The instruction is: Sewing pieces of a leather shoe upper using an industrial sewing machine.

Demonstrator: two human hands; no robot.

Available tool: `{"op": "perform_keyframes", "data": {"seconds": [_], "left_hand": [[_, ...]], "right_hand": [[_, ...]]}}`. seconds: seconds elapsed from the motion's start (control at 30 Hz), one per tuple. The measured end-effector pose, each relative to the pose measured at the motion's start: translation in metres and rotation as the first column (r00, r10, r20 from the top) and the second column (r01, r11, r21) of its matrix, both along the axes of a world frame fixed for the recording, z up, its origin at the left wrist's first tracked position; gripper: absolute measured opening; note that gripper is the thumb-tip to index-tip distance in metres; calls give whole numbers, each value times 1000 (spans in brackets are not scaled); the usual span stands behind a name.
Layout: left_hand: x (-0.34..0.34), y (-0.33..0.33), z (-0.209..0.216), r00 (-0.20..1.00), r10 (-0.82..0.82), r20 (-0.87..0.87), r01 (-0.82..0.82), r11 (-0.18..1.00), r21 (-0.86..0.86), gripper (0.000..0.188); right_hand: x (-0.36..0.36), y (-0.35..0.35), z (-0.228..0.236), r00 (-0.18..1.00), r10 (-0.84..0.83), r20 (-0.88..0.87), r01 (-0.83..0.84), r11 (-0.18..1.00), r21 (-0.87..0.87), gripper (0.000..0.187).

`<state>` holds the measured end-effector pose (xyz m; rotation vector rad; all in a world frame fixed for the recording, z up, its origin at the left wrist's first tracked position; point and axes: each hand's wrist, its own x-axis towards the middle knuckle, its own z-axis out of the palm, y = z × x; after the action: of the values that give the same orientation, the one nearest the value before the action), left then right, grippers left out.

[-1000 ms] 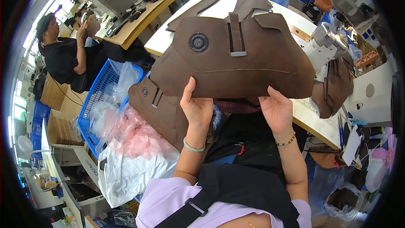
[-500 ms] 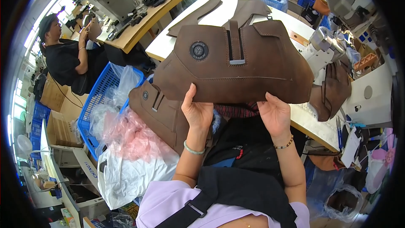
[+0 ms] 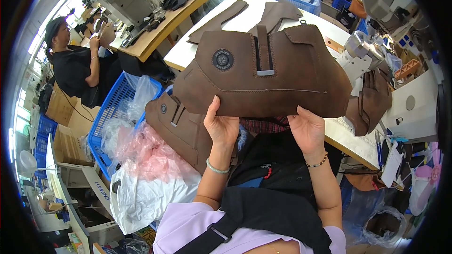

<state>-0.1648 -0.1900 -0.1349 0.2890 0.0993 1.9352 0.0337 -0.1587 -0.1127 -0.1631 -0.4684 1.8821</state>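
Note:
Between my two hands I hold up a stitched brown leather panel point(image 3: 282, 82) by its lower edge. It carries a round dark badge, a narrow slot with a strap and metal end, and a flap at the upper right. My left hand point(image 3: 220, 124) grips the lower edge left of the middle, thumb on the front. My right hand point(image 3: 307, 129) grips the same edge farther right, thumb also on the front. The other fingers go behind the leather and are partly hidden. A similar brown panel point(image 3: 181, 136) with a badge lies at my left, beyond my left wrist.
A white worktable point(image 3: 181, 55) with flat brown pieces point(image 3: 219, 19) stands ahead. At the right is a sewing machine point(image 3: 360, 49), with more brown leather point(image 3: 372, 99) beside it. A blue basket point(image 3: 101, 127) holds plastic bags at the left. Another person point(image 3: 77, 68) works beyond it.
The panel has dropped very slightly in the picture, with both hands still on its lower edge. The other person's raised hand has shifted a little.

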Motion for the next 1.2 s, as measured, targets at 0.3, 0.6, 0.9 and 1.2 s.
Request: {"op": "perform_keyframes", "data": {"seconds": [0.3,0.6,0.9,1.2], "left_hand": [[1,-1,4,999,32,-25,-33,999,-35,34],[1,-1,3,1000,11,-14,-10,999,36,34],[1,0,3,999,10,-35,-12,999,-32,35],[2,0,4,1000,2,-20,-3,1000,-11,34]], "right_hand": [[-1,1,1,1000,5,6,-5,1000,14,38],[0,0,4,1000,7,10,-7,1000,-7,41],[-1,1,4,1000,5,23,-4,1000,-22,41],[1,1,0,1000,13,26,-12,999,-44,40]]}}
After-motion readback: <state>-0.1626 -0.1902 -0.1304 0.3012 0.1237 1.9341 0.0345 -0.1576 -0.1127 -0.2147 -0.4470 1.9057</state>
